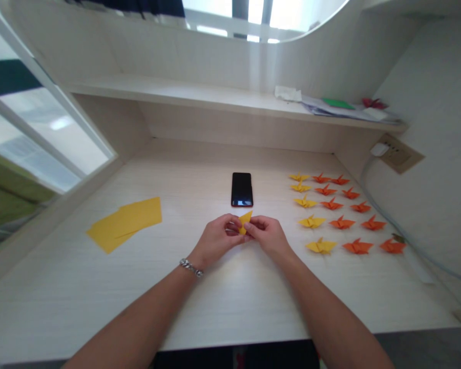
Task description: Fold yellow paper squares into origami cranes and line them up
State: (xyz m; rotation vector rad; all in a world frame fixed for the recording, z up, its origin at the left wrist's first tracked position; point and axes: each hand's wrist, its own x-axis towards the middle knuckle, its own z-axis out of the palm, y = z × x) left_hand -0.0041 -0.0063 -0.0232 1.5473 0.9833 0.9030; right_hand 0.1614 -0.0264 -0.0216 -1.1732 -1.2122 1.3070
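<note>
Between my two hands is a small piece of folded yellow paper (246, 219), one pointed corner sticking up. My left hand (218, 237) pinches it from the left, with a silver chain bracelet (191, 267) on that wrist. From the right, my right hand (268, 233) grips the same paper with thumb and fingers. Part of the paper is covered by my fingers. Just beyond it lies a black phone (242, 189). Flat sheets of yellow paper (128, 221) overlap to the left of my hands.
On the right, rows of folded paper cranes stand on the white desk (215, 312), yellow cranes (311, 222) in one column and orange cranes (341, 222) in two. A grey cable (397, 223) runs from a wall socket (401, 154). A shelf (200, 97) with papers spans the back.
</note>
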